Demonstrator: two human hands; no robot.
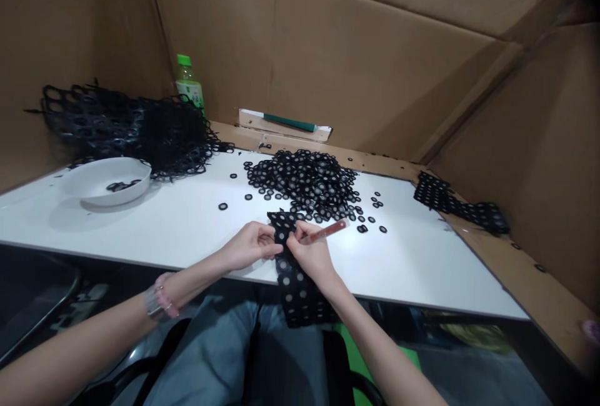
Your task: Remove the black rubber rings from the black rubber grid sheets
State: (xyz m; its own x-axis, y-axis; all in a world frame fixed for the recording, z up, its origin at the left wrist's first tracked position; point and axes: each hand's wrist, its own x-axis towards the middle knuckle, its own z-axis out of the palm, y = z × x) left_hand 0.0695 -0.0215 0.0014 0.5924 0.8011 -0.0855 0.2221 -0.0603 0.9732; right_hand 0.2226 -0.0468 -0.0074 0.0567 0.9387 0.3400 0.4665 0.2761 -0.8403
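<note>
A black sheet with rows of pale round spots [291, 290] hangs over the front edge of the white table, its upper end on the tabletop. My left hand [252, 245] pinches the sheet's left edge between thumb and fingers. Against its right side, my right hand [312, 252] is closed round a pen-like tool with a reddish-brown handle [332, 229], the handle pointing up to the right. The tool's tip is hidden by the fingers. Just beyond the sheet lies a big heap of small black rings with pale centres [307, 181].
A white bowl [110, 193] holding a few black pieces stands at the left. Behind it are tangled black perforated scraps [135, 128] and a green-capped bottle [189, 84]. Another spotted strip [457, 206] lies at the right. Cardboard walls [375, 62] surround the white table [412, 262].
</note>
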